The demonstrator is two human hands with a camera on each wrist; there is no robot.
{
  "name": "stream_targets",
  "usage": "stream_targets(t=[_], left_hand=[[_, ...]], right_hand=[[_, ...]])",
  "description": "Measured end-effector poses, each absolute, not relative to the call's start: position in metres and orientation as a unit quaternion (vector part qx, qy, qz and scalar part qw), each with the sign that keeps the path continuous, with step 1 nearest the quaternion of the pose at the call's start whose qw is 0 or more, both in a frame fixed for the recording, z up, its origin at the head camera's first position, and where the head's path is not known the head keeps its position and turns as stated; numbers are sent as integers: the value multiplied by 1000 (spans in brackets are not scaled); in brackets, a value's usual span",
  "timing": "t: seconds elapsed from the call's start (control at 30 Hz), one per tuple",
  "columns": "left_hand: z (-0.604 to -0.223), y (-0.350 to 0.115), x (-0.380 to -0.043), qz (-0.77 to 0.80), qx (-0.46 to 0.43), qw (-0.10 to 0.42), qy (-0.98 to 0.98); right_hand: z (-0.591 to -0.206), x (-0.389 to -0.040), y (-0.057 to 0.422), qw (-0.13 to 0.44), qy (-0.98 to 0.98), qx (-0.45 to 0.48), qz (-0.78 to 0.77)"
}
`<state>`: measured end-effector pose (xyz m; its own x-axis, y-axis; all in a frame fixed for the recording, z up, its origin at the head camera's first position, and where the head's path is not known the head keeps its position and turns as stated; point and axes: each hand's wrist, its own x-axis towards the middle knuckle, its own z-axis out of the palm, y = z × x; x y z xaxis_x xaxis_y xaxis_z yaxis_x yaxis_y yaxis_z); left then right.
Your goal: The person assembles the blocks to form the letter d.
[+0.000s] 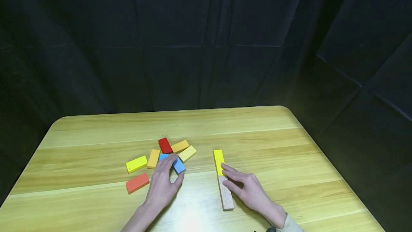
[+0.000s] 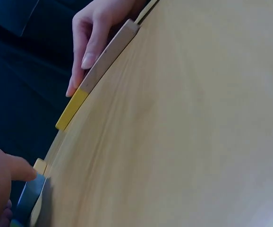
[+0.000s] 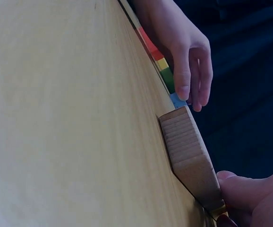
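On the wooden table (image 1: 257, 142) a yellow block (image 1: 219, 160) and a plain wooden block (image 1: 226, 194) lie end to end in a line. My right hand (image 1: 225, 175) rests with straight fingers against their right side, at the joint; its thumb (image 3: 250, 194) touches the wooden block (image 3: 186, 146). My left hand (image 1: 176, 168) arches over a blue block (image 1: 180, 169) at the edge of a cluster, index fingertip at its far end and thumb at its near end, pinching it. The left wrist view shows the thumb (image 2: 16, 172) on that blue block (image 2: 30, 196).
The cluster holds a red block (image 1: 165, 145), an orange one (image 1: 180, 146), a pale yellow one (image 1: 187, 153), an amber one (image 1: 153, 158), a yellow one (image 1: 136, 164) and a second blue one (image 1: 163, 156). An orange-red block (image 1: 137, 183) lies nearer. Black curtains surround the table.
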<state>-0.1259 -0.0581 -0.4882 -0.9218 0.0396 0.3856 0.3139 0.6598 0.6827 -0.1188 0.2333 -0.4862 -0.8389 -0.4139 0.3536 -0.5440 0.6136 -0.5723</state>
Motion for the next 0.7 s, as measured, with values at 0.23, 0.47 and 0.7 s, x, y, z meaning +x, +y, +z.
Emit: stream_targets(t=[0.23, 0.47, 0.7], left_hand=[[-491, -70, -132, -387, -97, 201, -895], [-491, -72, -133, -371, -94, 189, -904], [-492, -72, -132, -363, -86, 187, -909]], right_hand=[[-485, -119, 233, 94, -892, 271, 349], [-486, -119, 233, 94, -892, 271, 348], [-486, -119, 234, 92, -892, 271, 351]])
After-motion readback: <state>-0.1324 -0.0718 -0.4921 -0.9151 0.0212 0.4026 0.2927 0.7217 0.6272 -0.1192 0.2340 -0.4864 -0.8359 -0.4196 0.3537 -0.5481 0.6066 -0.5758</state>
